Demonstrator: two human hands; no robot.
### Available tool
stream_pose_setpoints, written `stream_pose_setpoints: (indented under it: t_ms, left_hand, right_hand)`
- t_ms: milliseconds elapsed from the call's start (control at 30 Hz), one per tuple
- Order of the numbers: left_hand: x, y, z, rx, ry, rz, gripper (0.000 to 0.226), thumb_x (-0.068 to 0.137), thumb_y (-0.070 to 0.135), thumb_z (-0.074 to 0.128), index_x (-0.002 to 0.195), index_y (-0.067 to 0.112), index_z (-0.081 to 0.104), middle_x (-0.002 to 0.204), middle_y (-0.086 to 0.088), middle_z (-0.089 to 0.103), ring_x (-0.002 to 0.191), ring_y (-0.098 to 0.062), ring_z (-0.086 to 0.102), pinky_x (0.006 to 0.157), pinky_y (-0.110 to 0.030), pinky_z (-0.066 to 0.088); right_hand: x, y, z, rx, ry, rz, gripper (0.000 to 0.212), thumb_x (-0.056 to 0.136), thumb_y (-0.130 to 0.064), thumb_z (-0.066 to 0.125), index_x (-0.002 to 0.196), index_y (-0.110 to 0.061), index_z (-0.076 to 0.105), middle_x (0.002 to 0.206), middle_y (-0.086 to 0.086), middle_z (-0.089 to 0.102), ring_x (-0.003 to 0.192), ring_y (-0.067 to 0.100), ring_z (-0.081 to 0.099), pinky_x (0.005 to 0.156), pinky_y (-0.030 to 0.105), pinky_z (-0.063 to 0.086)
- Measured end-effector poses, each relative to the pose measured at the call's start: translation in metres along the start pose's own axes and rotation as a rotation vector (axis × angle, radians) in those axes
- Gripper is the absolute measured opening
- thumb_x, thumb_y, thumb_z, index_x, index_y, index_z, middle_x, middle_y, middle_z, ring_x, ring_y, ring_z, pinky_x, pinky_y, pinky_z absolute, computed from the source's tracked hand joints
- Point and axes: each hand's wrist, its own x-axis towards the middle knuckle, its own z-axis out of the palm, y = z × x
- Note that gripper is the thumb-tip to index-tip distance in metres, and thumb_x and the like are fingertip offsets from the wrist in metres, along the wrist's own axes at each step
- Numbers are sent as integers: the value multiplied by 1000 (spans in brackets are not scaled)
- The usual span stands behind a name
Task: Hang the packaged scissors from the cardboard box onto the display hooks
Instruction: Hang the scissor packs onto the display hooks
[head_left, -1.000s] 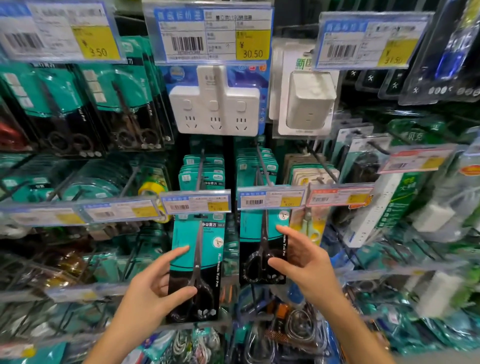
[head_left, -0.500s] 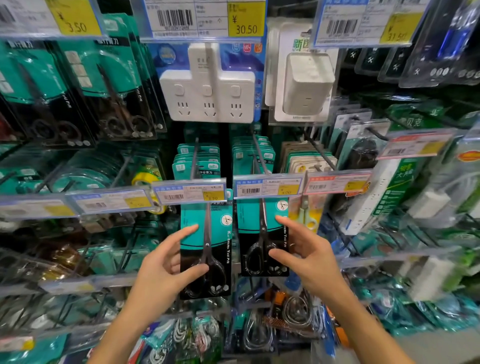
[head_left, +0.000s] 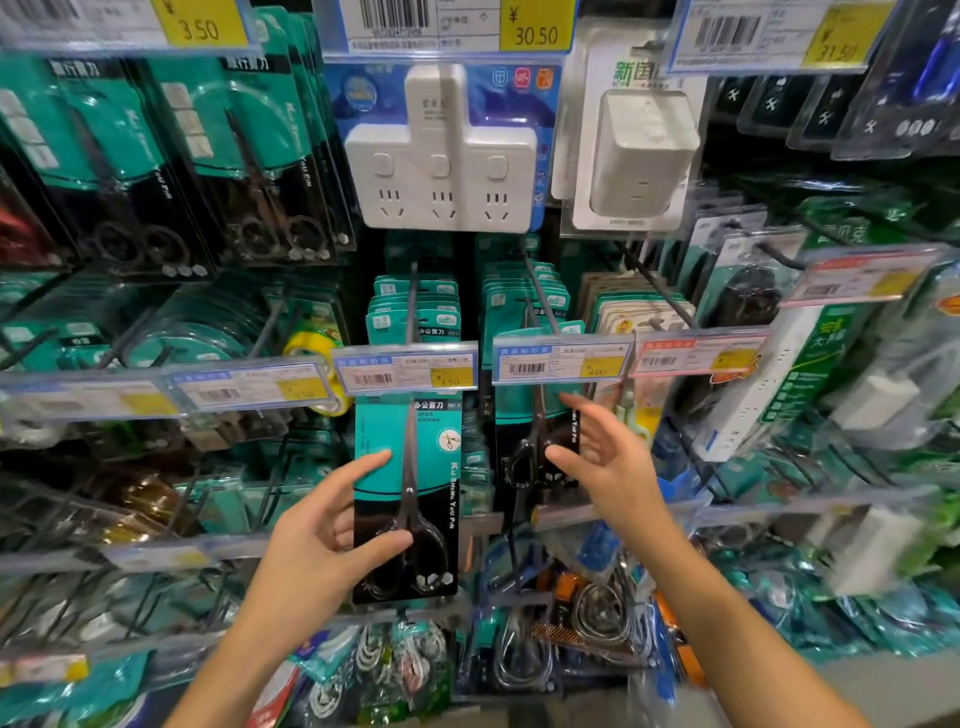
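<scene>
My left hand (head_left: 324, 540) grips a teal-and-black scissors package (head_left: 415, 467) by its left edge, thumb across the front near the handles. The pack's top sits behind the price tag (head_left: 405, 370) of a display hook (head_left: 413, 296) that carries several identical packs. My right hand (head_left: 605, 457) hovers with fingers spread, beside another scissors package (head_left: 530, 447) hanging on the neighbouring hook (head_left: 540, 296); whether it touches that pack I cannot tell. The cardboard box is out of view.
White power sockets (head_left: 441, 150) hang above, with a cube adapter (head_left: 641, 150) to their right. More scissors packs (head_left: 249, 156) fill the upper left hooks. Power strips (head_left: 810, 364) hang at right. Price-tag rails (head_left: 234, 387) jut forward. Lower hooks hold rings and tools (head_left: 597, 613).
My left hand has lifted the scissors package up and rightward, its top now behind the price tag. My right hand has opened and drawn slightly off the neighbouring pack.
</scene>
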Motion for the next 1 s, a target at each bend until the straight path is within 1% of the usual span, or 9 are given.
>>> stream_pose_setpoints:
  t_ms: [67, 133, 233, 300, 433, 567, 667, 833, 1000]
  left_hand:
    - [0, -3, -1, 8, -7, -12, 66, 71, 6, 78, 120, 45, 57, 132, 23, 53, 117, 12, 47, 102, -23, 48]
    - [0, -3, 0, 34, -9, -30, 67, 71, 10, 79, 119, 51, 58, 140, 12, 53, 125, -16, 36, 107, -49, 38]
    - [2, -2, -1, 39, -17, -13, 68, 68, 12, 80, 112, 61, 59, 135, 21, 52, 131, -9, 39, 110, -36, 38]
    - [4, -2, -4, 39, -5, -14, 70, 67, 12, 81, 111, 62, 59, 128, 32, 49, 134, -5, 39, 109, -29, 37]
    - [6, -6, -12, 44, 20, -24, 70, 67, 11, 82, 115, 58, 59, 128, 28, 51, 130, -9, 45, 107, -32, 39]
    - [8, -6, -16, 40, 7, 4, 71, 65, 16, 82, 118, 56, 59, 129, 31, 54, 123, 1, 54, 106, -37, 44]
    - [8, -7, -18, 73, -18, 15, 70, 64, 19, 81, 120, 55, 58, 133, 27, 54, 128, -4, 51, 109, -40, 41]
    - [8, -10, -26, 67, -56, 40, 70, 66, 21, 80, 125, 52, 56, 140, 13, 54, 132, -19, 50, 107, -49, 42]
    - [3, -8, -27, 113, -34, 83, 68, 66, 22, 79, 119, 58, 56, 137, 19, 53, 130, -10, 50, 101, -38, 47]
  right_hand:
    - [7, 2, 4, 28, 17, -10, 50, 87, -1, 68, 123, -32, 54, 125, -15, 56, 112, -2, 56, 89, 13, 49]
    - [13, 5, 8, 42, 33, 4, 48, 88, -1, 67, 121, -33, 54, 120, -6, 60, 106, 13, 60, 94, 29, 49]
    - [19, 9, 13, 75, 47, 32, 47, 88, 0, 66, 119, -33, 55, 114, -2, 65, 107, 17, 63, 94, 34, 51]
    - [21, 11, 15, 76, 71, 42, 45, 88, 0, 66, 119, -30, 54, 113, -7, 64, 104, 9, 63, 88, 24, 53]
    - [26, 11, 21, 77, 130, 39, 41, 89, 0, 65, 116, -30, 54, 120, -3, 63, 98, 2, 64, 81, 19, 52]
    - [32, 14, 31, -6, 195, 5, 33, 90, -4, 65, 103, -33, 54, 101, -5, 65, 76, -5, 61, 66, 14, 49]
    - [42, 17, 35, -78, 220, -3, 31, 88, -7, 68, 94, -33, 52, 86, -10, 58, 77, -7, 57, 70, 11, 45]
    - [66, 29, 36, -14, 240, 106, 38, 85, -2, 71, 78, -26, 43, 75, -4, 36, 66, 6, 40, 74, 26, 42]
    - [68, 33, 39, -34, 257, 129, 29, 86, -5, 71, 86, -21, 47, 77, -2, 39, 66, 11, 41, 73, 30, 43]
